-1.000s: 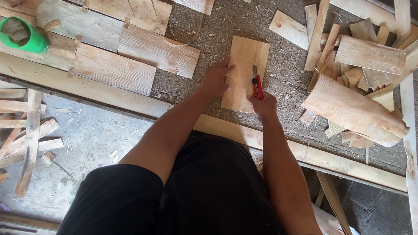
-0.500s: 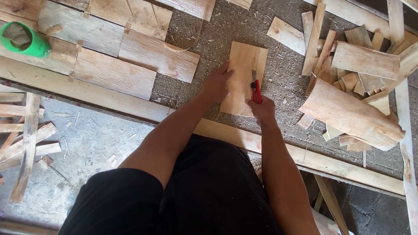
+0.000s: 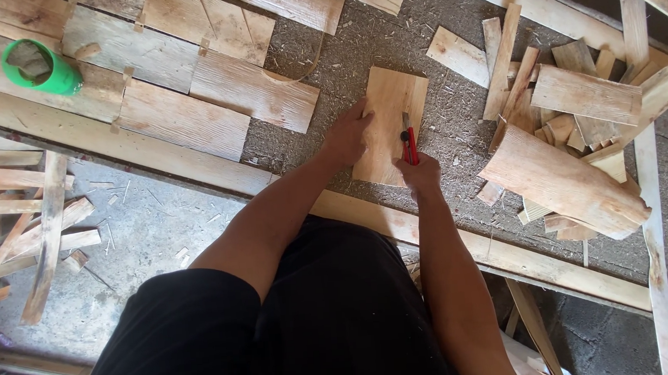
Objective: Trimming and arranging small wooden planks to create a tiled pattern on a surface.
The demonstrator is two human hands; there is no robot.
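Head view, looking down over the person's black-clad lap at a sawdust-strewn table (image 3: 387, 45). Centre: a pale rectangular wooden board (image 3: 386, 119) lies flat on the table, its long axis running away from the person. The left hand (image 3: 344, 138) rests on the board's left edge, fingers spread and pressed flat against the wood — gripping nothing, only bearing down on it. The right hand (image 3: 420, 176) sits at the board's near right corner, its fingers curled tight around the handle of a red utility knife (image 3: 408, 140); the knife lies along the board's right side with its tip pointing away from the person and its blade end on the wood.

Right: a loose heap of wood offcuts (image 3: 569, 119) — strips, short slabs and one large curved piece (image 3: 562, 183) — lies near the board but apart from it. Upper left: several weathered planks (image 3: 183, 119) lie side by side, and a green cup (image 3: 37, 68) lies tipped on its side on them, well apart from both hands. A long timber rail (image 3: 508, 254) borders the near edge of the table. Lower left: thin slats (image 3: 35, 229) lie crossed on the concrete floor (image 3: 143, 222).
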